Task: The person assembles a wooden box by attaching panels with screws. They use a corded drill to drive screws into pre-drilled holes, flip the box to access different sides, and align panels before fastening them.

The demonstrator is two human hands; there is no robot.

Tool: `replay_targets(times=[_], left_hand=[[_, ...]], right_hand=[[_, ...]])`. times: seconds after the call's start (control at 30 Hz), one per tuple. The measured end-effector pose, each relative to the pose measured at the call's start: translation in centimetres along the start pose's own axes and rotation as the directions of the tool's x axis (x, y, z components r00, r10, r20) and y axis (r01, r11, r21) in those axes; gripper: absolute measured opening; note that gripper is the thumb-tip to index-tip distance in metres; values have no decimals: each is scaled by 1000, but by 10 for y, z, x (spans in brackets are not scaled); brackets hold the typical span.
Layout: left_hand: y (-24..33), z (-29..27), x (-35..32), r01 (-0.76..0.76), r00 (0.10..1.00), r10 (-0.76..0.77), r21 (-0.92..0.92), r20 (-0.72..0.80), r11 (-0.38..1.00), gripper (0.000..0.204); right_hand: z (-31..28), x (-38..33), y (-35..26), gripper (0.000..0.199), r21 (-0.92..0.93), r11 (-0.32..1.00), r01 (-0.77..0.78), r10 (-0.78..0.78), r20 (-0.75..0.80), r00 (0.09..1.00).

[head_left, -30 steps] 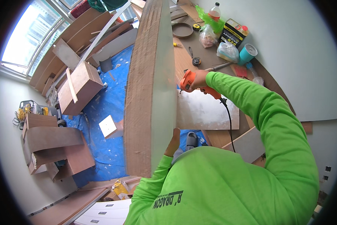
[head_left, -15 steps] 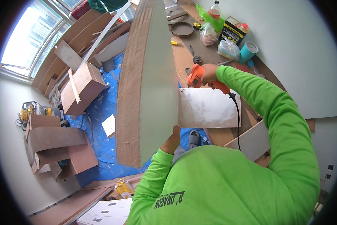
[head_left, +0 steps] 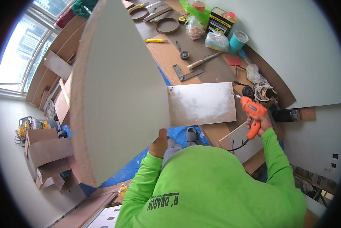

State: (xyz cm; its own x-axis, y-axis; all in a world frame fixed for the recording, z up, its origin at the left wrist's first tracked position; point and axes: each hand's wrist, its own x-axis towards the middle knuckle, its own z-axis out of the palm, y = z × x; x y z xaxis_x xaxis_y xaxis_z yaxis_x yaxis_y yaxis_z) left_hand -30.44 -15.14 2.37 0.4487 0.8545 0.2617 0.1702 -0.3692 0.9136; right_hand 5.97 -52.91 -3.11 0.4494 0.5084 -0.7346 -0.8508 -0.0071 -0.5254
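My left hand [head_left: 159, 144] grips the near lower edge of a large pale green panel [head_left: 125, 91] with a rough brown edge. The panel stands up on my left and meets one end of a shorter board [head_left: 202, 104], whose face is smeared white. A small dark screw-like bit shows at the far corner of that joint. In my right hand [head_left: 264, 123] is an orange corded power drill [head_left: 254, 108], held by its handle just right of the white-smeared board. Its tip points far and left, touching nothing I can make out. The fingers of my left hand are partly hidden behind the panel.
On the bench lie a metal square [head_left: 185, 74], a wood-handled chisel-like tool [head_left: 202, 60], a tape measure [head_left: 184, 55] and a yellow cutter [head_left: 156, 40]. A black-and-yellow can [head_left: 220, 22] and turquoise tumbler [head_left: 238, 41] stand farther back. Blue sheeting [head_left: 128, 167] covers the floor; wooden pieces [head_left: 52, 148] stand left.
My right hand has drawn the drill away from the panels' joint, toward the right and nearer to me. The large panel appears farther left and more tilted, while my left hand still holds it.
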Motion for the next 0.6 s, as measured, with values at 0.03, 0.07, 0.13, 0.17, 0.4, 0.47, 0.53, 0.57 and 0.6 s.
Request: replay_targets(times=[0.03, 0.07, 0.13, 0.17, 0.4, 0.47, 0.53, 0.57, 0.6], left_hand=[[1, 4, 0, 3, 1000, -3, 9, -6, 1000, 5], [1, 6, -1, 7, 1000, -7, 16, -6, 1000, 5], [-23, -3, -9, -93, 996, 91, 190, 24, 977, 6], [-31, -9, -13, -68, 998, 66, 191, 20, 979, 6], [2, -3, 0, 242, 970, -241, -108, 27, 964, 10], [8, -2, 3, 240, 970, -242, -130, -2, 962, 10], [11, -3, 4, 197, 980, -193, -126, 44, 972, 11], [10, 0, 3, 177, 984, -178, -84, -4, 981, 6], [12, -2, 3, 185, 983, -184, -86, 10, 979, 6]], right_hand=[[-23, -14, 15, 47, 53, 998, 38, -37, -28, 999], [-48, -24, 34, 48, 106, 991, 81, -75, -64, 995], [-90, -43, 58, 50, 189, 969, 160, -130, -164, 978], [-97, -47, 71, 50, 219, 957, 192, -145, -213, 966], [-171, -53, 140, 51, 334, 895, 294, -175, -345, 922], [-177, -47, 158, 53, 377, 879, 292, -151, -361, 920], [-188, -44, 170, 54, 402, 864, 302, -174, -324, 930], [-189, -43, 172, 54, 389, 880, 273, -152, -314, 937], [-191, -42, 173, 54, 377, 894, 244, -129, -304, 944]])
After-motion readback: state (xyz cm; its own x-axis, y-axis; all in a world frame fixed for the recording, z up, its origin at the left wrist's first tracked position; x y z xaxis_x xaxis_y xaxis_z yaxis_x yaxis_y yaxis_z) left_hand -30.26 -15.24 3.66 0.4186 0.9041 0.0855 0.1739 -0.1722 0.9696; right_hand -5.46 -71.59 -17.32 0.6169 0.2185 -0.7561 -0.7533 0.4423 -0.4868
